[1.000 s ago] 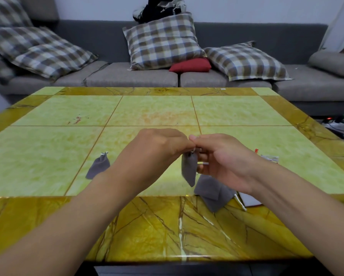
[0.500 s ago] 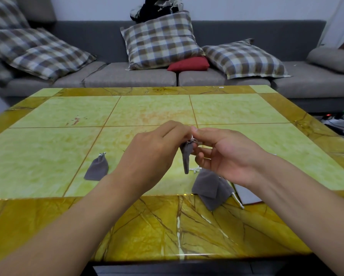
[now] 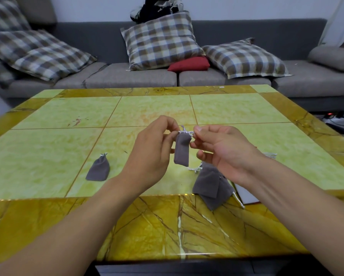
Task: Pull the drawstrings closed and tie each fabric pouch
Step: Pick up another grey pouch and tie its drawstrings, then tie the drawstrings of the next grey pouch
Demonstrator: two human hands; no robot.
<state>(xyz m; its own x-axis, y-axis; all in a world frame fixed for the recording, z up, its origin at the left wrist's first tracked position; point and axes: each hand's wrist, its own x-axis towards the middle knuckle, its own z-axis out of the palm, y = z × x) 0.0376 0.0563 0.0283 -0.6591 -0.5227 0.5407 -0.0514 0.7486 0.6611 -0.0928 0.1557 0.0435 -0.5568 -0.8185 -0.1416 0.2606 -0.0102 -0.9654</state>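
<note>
Left hand (image 3: 151, 150) and right hand (image 3: 223, 150) each pinching the hanging pouch's (image 3: 181, 151) drawstring (image 3: 185, 132).

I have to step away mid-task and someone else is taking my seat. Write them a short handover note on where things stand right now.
Left hand and right hand: each pinches one end of the white drawstring at the top of the held grey pouch, which hangs above the table.
Done, as far as shows: one tied pouch lies on the table to the left, its mouth cinched.
Left: finish the knot on the held pouch, then work through the pile of pouches under the right wrist; how many lie there cannot be told.
</note>
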